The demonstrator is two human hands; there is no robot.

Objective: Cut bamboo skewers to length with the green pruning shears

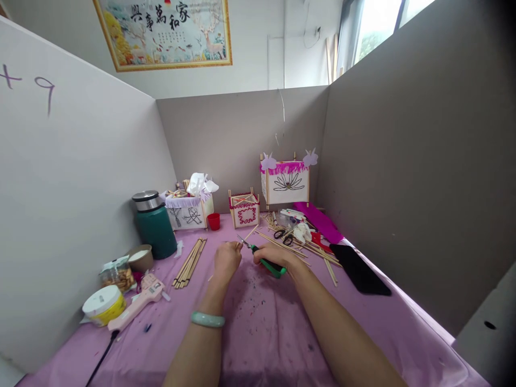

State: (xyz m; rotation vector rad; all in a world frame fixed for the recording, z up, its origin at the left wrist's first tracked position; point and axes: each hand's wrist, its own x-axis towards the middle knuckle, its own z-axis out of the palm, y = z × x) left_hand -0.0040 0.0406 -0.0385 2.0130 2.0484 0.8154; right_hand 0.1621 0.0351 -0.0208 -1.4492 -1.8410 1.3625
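Note:
My left hand point(228, 259), below a pale green bangle, is closed on a thin wooden stick point(252, 231). One end of the stick points up and right past my fingers. Wrapped round green-and-black-handled pliers point(276, 267), my right hand point(276, 253) holds their metal jaws close to the left fingertips, by the stick. Whether the jaws touch the stick I cannot tell. Left of my hands lies a row of sticks point(189, 263) with dark ends. Loose sticks point(318, 251) and black-handled scissors point(283, 236) lie beyond my right hand.
At the back stand a small box with red trim point(244, 210), a fringed lotus box point(287, 185), another box point(189, 214) and a red cup point(214, 221). A green flask point(156, 228) and pink glue gun point(139, 302) are left; a black phone point(358, 270) lies right. Partitions enclose the table.

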